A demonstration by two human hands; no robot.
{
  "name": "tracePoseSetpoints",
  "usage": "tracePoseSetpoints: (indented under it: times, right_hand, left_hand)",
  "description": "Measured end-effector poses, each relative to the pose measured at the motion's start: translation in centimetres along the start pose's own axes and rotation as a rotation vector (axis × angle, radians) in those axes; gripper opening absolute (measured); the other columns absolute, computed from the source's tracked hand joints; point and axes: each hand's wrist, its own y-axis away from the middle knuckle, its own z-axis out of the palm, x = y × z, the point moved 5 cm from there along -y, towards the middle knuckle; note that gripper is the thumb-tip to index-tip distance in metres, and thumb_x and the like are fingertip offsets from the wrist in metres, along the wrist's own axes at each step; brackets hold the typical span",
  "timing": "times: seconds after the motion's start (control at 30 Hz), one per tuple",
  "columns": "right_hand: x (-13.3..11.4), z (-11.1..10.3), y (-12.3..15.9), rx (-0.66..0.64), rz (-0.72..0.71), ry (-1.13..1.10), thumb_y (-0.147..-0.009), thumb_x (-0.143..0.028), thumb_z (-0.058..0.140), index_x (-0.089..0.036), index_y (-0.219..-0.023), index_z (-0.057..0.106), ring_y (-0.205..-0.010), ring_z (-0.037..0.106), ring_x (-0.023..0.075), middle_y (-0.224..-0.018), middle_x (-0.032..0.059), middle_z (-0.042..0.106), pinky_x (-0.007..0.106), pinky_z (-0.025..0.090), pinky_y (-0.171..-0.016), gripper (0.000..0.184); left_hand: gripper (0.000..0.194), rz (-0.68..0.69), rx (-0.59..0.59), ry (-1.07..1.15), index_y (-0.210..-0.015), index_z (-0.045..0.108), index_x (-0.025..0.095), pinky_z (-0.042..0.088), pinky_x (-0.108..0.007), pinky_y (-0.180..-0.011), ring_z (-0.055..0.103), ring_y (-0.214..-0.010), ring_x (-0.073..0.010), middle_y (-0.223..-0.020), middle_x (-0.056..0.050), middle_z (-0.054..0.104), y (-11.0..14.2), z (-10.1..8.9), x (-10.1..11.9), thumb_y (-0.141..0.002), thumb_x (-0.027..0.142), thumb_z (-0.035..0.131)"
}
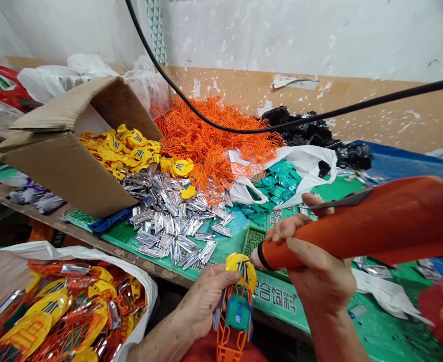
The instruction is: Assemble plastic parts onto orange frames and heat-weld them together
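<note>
My left hand point(206, 296) is closed around a part-built toy car point(238, 311) low in the middle. It has a yellow curved front piece, an orange plastic frame, a green centre piece and silvery sides. My right hand point(314, 261) grips an orange-red power screwdriver point(357, 226) with a black ring near its nose and a lever along its top. The tool lies nearly level, its nose at the yellow piece's right edge; whether the bit touches is hidden. Just behind the nose sits a small green basket point(254, 238).
Silver plates point(176, 236) lie heaped on the green-covered table. Behind them are a tipped cardboard box point(71, 171) of yellow pieces, orange frames point(214, 130) and a white bag point(319, 156) with green parts. A white sack point(149, 286) of similar toys stands lower left. A black cable point(191, 105) hangs across.
</note>
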Motion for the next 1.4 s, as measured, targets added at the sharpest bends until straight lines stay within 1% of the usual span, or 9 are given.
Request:
tracePoseSetpoints:
  times: [0.2,0.4,0.67,0.83,0.93,1.07,1.13,1.23,1.4]
  right_hand:
    - [-0.1,0.0,0.2,0.01,-0.005,0.038,-0.067,-0.013,0.067,-0.028,-0.114,0.057,-0.061,0.056,0.0143,-0.069,-0.0039,0.059,0.033,0.051,-0.061,0.05]
    - [0.1,0.2,0.7,0.02,-0.022,0.117,-0.068,-0.016,0.068,-0.028,-0.114,0.056,-0.059,0.056,0.0141,-0.068,-0.005,0.058,0.033,0.05,-0.061,0.049]
    - [0.8,0.1,1.2,-0.026,-0.02,0.158,-0.07,-0.017,0.068,-0.028,-0.116,0.051,-0.063,0.057,0.0154,-0.072,-0.0042,0.059,0.036,0.049,-0.067,0.05]
    - [1.5,-0.2,1.3,-0.008,-0.026,0.216,-0.067,-0.02,0.068,-0.024,-0.109,0.056,-0.065,0.059,0.0174,-0.073,-0.0022,0.058,0.04,0.051,-0.069,0.043]
    - [1.1,0.1,1.4,-0.017,-0.02,0.186,-0.067,-0.021,0.067,-0.024,-0.106,0.058,-0.062,0.058,0.0165,-0.07,-0.0026,0.059,0.039,0.051,-0.067,0.04]
    - [-0.6,0.4,0.7,-0.003,-0.016,0.038,-0.064,-0.016,0.066,-0.027,-0.111,0.056,-0.056,0.056,0.0149,-0.065,-0.0052,0.059,0.035,0.049,-0.059,0.05]
    - [-1.7,-0.3,-0.2,0.057,-0.072,0.021,-0.062,-0.014,0.066,-0.026,-0.11,0.057,-0.055,0.056,0.0151,-0.063,-0.0052,0.059,0.034,0.049,-0.057,0.05]
    - [-2.4,-2.3,-1.8,0.196,-0.194,0.118,-0.059,-0.013,0.069,-0.022,-0.102,0.06,-0.054,0.056,0.0153,-0.06,-0.005,0.06,0.033,0.048,-0.057,0.045]
    - [-0.1,-5.9,-4.3,0.291,-0.24,0.277,-0.056,-0.016,0.074,-0.018,-0.071,0.061,-0.048,0.053,0.0137,-0.057,-0.0044,0.059,0.032,0.046,-0.053,0.02]
  left_hand:
    - [0.023,0.019,0.008,-0.014,-0.073,0.071,0.008,0.045,-0.02,-0.049,0.057,-0.049,-0.0108,-0.061,-0.006,0.068,0.1,-0.1,-0.2,-0.062,0.027,0.077]
    - [0.026,0.043,0.02,-0.072,-0.073,0.07,0.009,0.035,-0.018,-0.041,0.05,-0.043,-0.0073,-0.058,-0.003,0.065,-0.1,-0.6,-0.6,-0.062,0.032,0.076]
    - [0.029,0.097,-0.001,-0.097,-0.074,0.068,0.01,0.037,-0.019,-0.045,0.049,-0.045,-0.0076,-0.058,-0.002,0.063,0.1,-0.6,-0.6,-0.064,0.036,0.075]
    - [0.03,0.113,0.036,-0.104,-0.072,0.067,0.011,0.034,-0.019,-0.042,0.046,-0.041,-0.0071,-0.054,0.0,0.061,0.1,-1.0,-0.9,-0.061,0.038,0.076]
    - [0.031,0.122,0.031,-0.101,-0.072,0.067,0.011,0.037,-0.019,-0.043,0.049,-0.042,-0.008,-0.055,-0.001,0.062,0.2,-1.0,-1.0,-0.061,0.038,0.077]
    - [0.03,0.1,-0.026,-0.128,-0.076,0.067,0.01,0.043,-0.021,-0.048,0.055,-0.049,-0.01,-0.064,-0.005,0.067,0.5,-0.9,-0.7,-0.065,0.036,0.075]
    - [0.03,0.07,-0.026,-0.121,-0.079,0.067,0.01,0.044,-0.021,-0.05,0.058,-0.052,-0.0117,-0.069,-0.007,0.069,0.7,-1.0,-0.4,-0.066,0.036,0.075]
    - [0.029,0.041,-0.027,-0.113,-0.08,0.067,0.011,0.045,-0.021,-0.05,0.059,-0.053,-0.0118,-0.068,-0.006,0.069,0.9,-1.2,0.0,-0.068,0.036,0.075]
    - [0.028,0.02,-0.066,-0.105,-0.079,0.068,0.011,0.046,-0.021,-0.053,0.058,-0.054,-0.0109,-0.065,-0.003,0.066,0.7,-1.2,-0.1,-0.068,0.035,0.076]
